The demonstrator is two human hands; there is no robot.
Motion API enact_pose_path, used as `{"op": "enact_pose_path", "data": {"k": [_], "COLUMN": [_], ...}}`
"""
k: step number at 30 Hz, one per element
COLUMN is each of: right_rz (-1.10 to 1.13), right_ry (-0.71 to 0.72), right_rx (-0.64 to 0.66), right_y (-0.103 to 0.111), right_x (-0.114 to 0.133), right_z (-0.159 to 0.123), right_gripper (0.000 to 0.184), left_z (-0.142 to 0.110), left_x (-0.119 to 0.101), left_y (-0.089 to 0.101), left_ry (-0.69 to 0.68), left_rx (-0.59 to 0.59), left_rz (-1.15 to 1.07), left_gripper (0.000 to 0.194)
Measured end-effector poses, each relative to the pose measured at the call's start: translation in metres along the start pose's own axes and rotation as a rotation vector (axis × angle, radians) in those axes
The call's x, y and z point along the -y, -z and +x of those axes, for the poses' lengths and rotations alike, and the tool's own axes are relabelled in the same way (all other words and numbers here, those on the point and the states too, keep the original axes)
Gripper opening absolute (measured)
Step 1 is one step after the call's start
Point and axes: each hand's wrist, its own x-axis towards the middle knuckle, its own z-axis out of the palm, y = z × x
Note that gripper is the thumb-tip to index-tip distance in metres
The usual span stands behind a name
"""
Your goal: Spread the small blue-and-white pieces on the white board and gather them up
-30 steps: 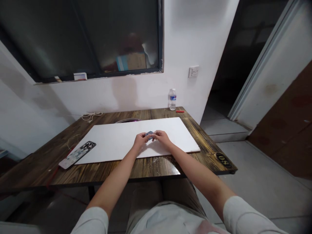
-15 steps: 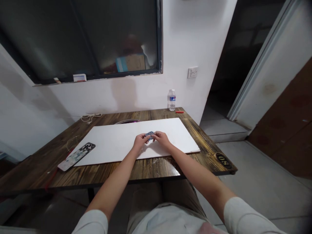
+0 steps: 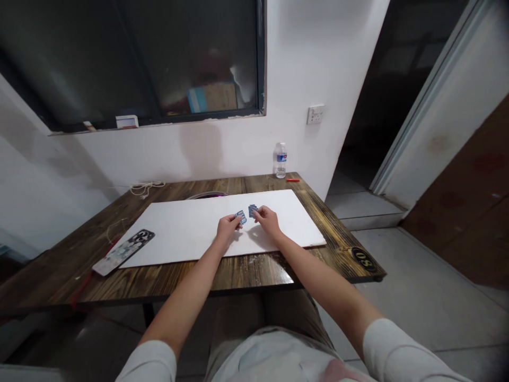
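Observation:
My left hand (image 3: pixel 227 229) is closed in a pinch on a few small blue-patterned cards (image 3: pixel 242 217), which are slightly fanned. Opposite it, my right hand (image 3: pixel 268 220) pinches another small bunch of blue cards (image 3: pixel 252 210). A narrow gap separates the two bunches. Both are held just above a white board (image 3: pixel 186 228) on the table; the fingers partly cover the cards, and how many there are is unclear.
A phone in a patterned case (image 3: pixel 123 253) lies across the board's left edge on the wooden table (image 3: pixel 246 277). Farther back are a white cable (image 3: pixel 146 188), a water bottle (image 3: pixel 281 162) and a red pen-like stick (image 3: pixel 292 180). A round item is partly hidden behind the board.
The cards were together between both hands; now they are in two separate bunches, one per hand. My right hand has shifted slightly away and up. The camera view has tilted a little.

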Motion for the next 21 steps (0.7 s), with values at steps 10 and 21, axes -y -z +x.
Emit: {"op": "enact_pose_path", "data": {"k": [10, 21], "right_rz": [-0.189, 0.169], "right_ry": [0.195, 0.046], "right_rx": [0.218, 0.268], "right_y": [-0.004, -0.001], "right_x": [-0.001, -0.008], "right_z": [-0.005, 0.003], "right_gripper": [0.022, 0.023], "left_z": [-0.001, -0.001], "left_x": [0.000, 0.002], "left_y": [-0.001, 0.002], "left_ry": [-0.021, 0.017], "left_rx": [0.107, 0.194], "left_rz": [0.086, 0.109], "left_gripper": [0.044, 0.053]}}
